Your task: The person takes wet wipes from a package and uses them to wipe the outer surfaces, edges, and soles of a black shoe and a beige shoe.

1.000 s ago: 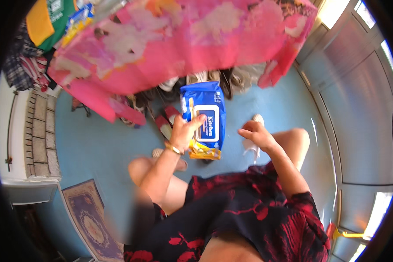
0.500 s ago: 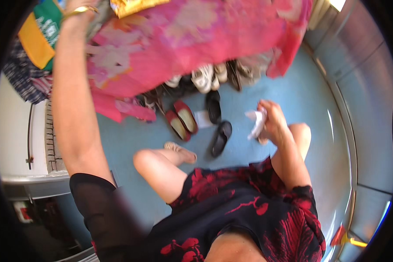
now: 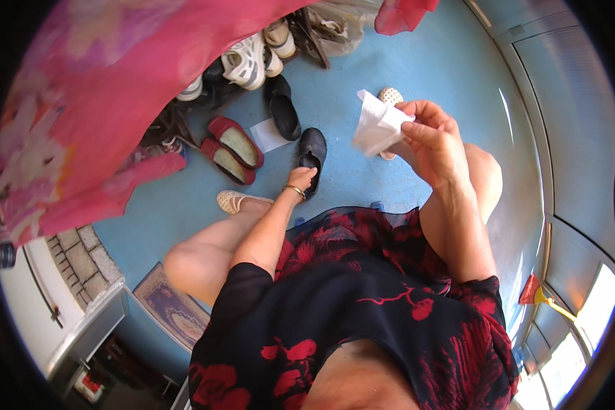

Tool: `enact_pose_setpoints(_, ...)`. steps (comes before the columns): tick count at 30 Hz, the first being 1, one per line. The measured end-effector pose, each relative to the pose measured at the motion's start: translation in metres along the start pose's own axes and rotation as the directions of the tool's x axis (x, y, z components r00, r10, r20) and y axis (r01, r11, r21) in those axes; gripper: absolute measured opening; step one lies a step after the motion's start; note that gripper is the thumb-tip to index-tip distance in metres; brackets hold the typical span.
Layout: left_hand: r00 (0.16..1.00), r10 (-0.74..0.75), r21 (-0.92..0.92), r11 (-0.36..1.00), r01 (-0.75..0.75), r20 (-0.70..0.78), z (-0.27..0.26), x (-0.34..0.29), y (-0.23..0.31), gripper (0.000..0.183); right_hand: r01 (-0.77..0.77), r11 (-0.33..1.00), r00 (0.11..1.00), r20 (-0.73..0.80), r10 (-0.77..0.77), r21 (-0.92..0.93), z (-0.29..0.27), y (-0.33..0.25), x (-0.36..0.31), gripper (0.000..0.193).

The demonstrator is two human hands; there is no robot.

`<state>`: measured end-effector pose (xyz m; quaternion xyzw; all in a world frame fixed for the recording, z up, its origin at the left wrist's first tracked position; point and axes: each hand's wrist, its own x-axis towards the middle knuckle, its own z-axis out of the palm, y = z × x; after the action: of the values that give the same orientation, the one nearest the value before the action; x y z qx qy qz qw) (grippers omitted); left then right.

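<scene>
My left hand, with a gold bangle at the wrist, has reached down to a black slip-on shoe. Its fingers are closed at the shoe's heel opening, and the fingertips are partly hidden inside. The shoe rests on the blue floor. Raised over my right knee, my right hand pinches a folded white tissue between thumb and fingers. The other black shoe lies just beyond the first, next to a flat white sheet. To the left sits a pair of dark red shoes with pale insoles.
A pink flowered cloth hangs at the upper left over a row of footwear, including white sneakers. My feet wear beige perforated shoes. A small patterned mat lies at lower left. Cabinet panels line the right side.
My left hand has come down from the upper left to the near black shoe. My right hand has risen slightly with the tissue, which now shows more spread out. The view has turned.
</scene>
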<state>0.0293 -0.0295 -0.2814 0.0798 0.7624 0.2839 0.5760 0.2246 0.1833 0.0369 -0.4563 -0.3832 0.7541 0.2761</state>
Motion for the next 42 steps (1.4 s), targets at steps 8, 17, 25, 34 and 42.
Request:
enact_pose_setpoints(8, 0.965, -0.216, -0.943, 0.260, 0.207, 0.152, 0.037, 0.065, -0.003, 0.079, -0.060, 0.997, 0.998, 0.020, 0.059, 0.046, 0.006, 0.004, -0.003, 0.018)
enact_pose_setpoints(17, 0.995, -0.094, -0.995, 0.096, 0.037, 0.028, 0.043, -0.010, 0.026, 0.029, -0.023, 0.969, 0.988, 0.156, -0.016, 0.246, 0.010, 0.000, -0.004, 0.022)
enact_pose_setpoints(25, 0.788, 0.615, -0.995, 0.084, -0.051, 0.012, 0.012, -0.190, 0.176, 0.024, 0.279, 0.898, 0.869, 0.309, -0.387, 0.340, 0.048, -0.009, -0.029, 0.024)
enact_pose_setpoints(34, 0.421, 0.906, -0.941, 0.102, -0.322, -0.046, -0.042, -0.335, 0.213, 0.054, 0.842, -0.137, 0.173, 0.500, -0.849, -0.523, 0.133, -0.011, -0.077, 0.062)
enact_pose_setpoints(42, 0.340, 0.931, -0.850, 0.285, -0.443, 0.135, -0.088, -0.332, 0.220, 0.101, 0.738, -0.416, 0.246, 0.786, -0.567, -0.531, 0.173, -0.007, -0.105, 0.069)
